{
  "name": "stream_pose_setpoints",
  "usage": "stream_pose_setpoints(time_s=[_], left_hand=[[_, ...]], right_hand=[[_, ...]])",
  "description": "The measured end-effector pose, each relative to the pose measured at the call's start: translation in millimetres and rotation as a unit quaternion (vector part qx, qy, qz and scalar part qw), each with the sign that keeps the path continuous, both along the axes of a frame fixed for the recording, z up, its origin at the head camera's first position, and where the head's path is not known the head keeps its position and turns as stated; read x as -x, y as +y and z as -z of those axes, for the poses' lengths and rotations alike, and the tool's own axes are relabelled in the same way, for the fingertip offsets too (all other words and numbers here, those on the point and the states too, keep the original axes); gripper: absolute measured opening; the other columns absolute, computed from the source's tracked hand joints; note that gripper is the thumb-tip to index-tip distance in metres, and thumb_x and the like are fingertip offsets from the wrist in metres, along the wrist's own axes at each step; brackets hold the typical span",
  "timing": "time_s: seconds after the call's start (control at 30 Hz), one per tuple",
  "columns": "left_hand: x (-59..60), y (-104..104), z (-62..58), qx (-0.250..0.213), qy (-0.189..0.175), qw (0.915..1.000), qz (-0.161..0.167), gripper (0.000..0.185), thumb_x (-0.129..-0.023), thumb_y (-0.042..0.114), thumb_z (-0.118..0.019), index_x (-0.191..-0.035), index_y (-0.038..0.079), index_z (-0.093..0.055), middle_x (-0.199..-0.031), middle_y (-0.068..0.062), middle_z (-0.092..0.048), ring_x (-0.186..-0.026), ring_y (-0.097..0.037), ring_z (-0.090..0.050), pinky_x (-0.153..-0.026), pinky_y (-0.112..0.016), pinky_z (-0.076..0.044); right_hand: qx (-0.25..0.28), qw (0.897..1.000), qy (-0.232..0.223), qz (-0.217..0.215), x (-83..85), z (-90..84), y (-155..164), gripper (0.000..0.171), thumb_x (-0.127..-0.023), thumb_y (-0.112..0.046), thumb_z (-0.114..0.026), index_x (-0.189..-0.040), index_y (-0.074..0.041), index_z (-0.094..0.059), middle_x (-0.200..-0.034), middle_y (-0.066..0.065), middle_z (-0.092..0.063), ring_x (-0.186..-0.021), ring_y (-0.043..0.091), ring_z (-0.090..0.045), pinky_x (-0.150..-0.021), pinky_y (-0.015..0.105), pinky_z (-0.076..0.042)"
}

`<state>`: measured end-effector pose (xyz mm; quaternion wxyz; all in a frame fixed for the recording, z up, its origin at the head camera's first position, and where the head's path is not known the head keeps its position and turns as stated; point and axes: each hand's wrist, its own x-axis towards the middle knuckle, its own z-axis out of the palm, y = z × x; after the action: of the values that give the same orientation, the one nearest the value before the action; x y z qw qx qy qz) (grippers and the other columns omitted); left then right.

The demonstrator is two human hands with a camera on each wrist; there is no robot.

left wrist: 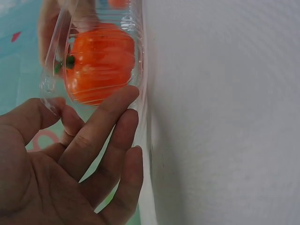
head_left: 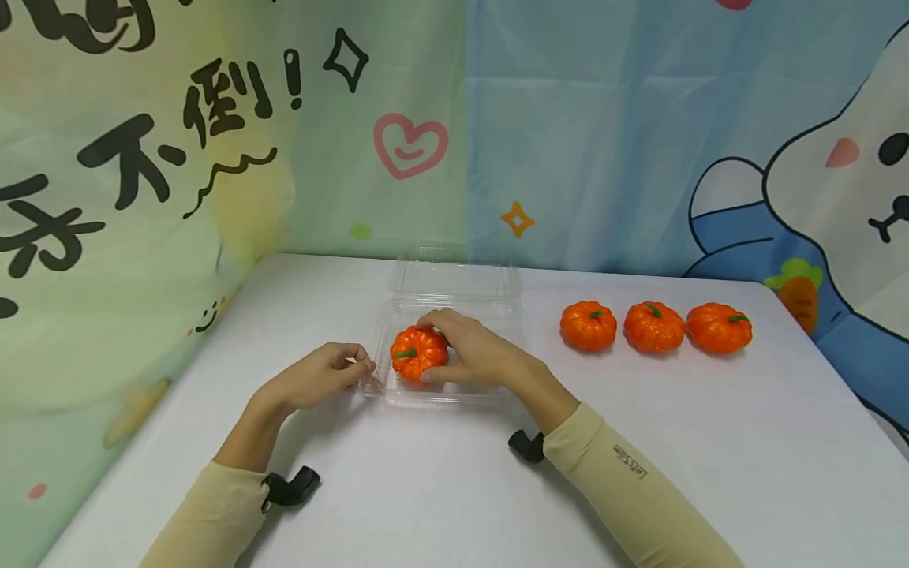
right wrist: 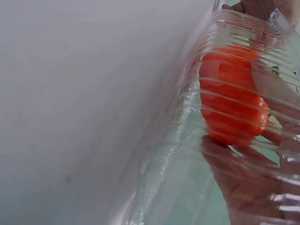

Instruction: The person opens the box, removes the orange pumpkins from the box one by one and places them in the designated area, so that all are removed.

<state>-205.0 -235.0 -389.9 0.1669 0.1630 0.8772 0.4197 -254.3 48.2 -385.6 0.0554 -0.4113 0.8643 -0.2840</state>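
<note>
Near the middle of the head view, a clear plastic clamshell container (head_left: 454, 304) lies open on the white table (head_left: 639, 442), its lid standing up toward the patterned backdrop at the top of the frame. Inside its tray, toward the left side, sits a small orange toy pumpkin (head_left: 417, 352) with a green stem. The right hand (head_left: 472, 351) reaches into the tray from the lower right and wraps around this pumpkin, fingers curled over its top and thumb under its near side. The right wrist view shows the same pumpkin (right wrist: 232, 96) through the ribbed wall of the container (right wrist: 187, 154), with fingers pressed against it at the lower right of that frame.

The left hand (head_left: 319, 377), left of centre, pinches the tray's left edge between thumb and fingertips. In the left wrist view its fingers (left wrist: 110, 119) lie against the container's corner (left wrist: 49, 89), with the pumpkin (left wrist: 101, 63) just behind the plastic at the top.

Three more toy pumpkins (head_left: 654, 326) stand in a row right of the container, well apart from both hands
</note>
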Motion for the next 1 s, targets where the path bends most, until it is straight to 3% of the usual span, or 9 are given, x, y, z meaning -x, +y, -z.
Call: stream_pose_setpoints(time_s=[0.27,0.57,0.77,1.0], left_hand=[[-0.7,-1.1,-0.5,0.0,0.0,1.0,-0.002,0.022,-0.104,0.025,-0.057,-0.093,0.009,-0.066,-0.082,-0.006,-0.064,-0.081,-0.02,-0.053,-0.074,-0.029,-0.045],[0.1,-3.3,-1.9,-0.002,0.011,0.9999,0.004,0.023,-0.104,0.023,-0.057,-0.088,0.008,-0.064,-0.08,-0.003,-0.062,-0.077,-0.017,-0.051,-0.07,-0.025,-0.043],[0.3,-4.4,-0.7,-0.009,0.012,0.9999,0.001,0.023,-0.105,0.023,-0.057,-0.09,0.007,-0.064,-0.081,0.0,-0.064,-0.077,-0.015,-0.052,-0.07,-0.025,-0.043],[-0.1,-6.7,-1.1,-0.004,0.012,0.9999,-0.005,0.023,-0.105,0.024,-0.057,-0.091,0.007,-0.064,-0.084,-0.002,-0.064,-0.079,-0.018,-0.053,-0.073,-0.026,-0.045]], right_hand=[[0.017,0.999,0.031,-0.003,-1.5,-5.1,8.6,0.066,-0.086,-0.021,-0.084,-0.143,-0.013,-0.051,-0.136,0.006,-0.053,-0.126,0.022,-0.056,-0.108,0.038,-0.047],[0.101,0.993,0.063,-0.013,5.2,-13.2,29.8,0.067,-0.086,-0.023,-0.085,-0.143,-0.011,-0.05,-0.136,0.005,-0.054,-0.124,0.018,-0.056,-0.103,0.037,-0.051],[0.124,0.991,0.044,0.012,6.3,-24.3,47.2,0.069,-0.087,-0.023,-0.084,-0.146,-0.013,-0.05,-0.14,0.004,-0.051,-0.129,0.019,-0.054,-0.105,0.041,-0.05],[0.151,0.984,0.08,0.043,9.8,-28.7,72.2,0.073,-0.086,-0.02,-0.085,-0.148,-0.011,-0.048,-0.14,0.009,-0.051,-0.129,0.025,-0.055,-0.101,0.042,-0.052]])
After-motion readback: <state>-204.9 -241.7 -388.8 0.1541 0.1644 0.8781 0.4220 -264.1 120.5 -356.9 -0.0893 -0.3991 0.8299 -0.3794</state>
